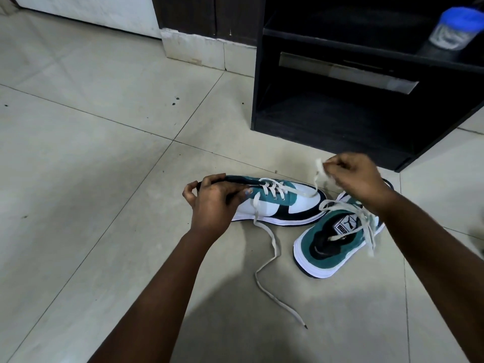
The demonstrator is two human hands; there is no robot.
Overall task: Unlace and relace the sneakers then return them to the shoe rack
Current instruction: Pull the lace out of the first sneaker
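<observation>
Hands (209,197) (353,179) grip sneaker (277,203); apparently flat lace (318,174).

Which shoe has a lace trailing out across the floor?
The sneaker lying sideways, gripped by the left hand. Its loose lace snakes over the tiles; the other sneaker keeps its laces on top.

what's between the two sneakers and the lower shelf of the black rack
Nothing visible. Bare floor tile lies between the sneakers and the rack, and its lower shelf looks empty, though dark.
</observation>
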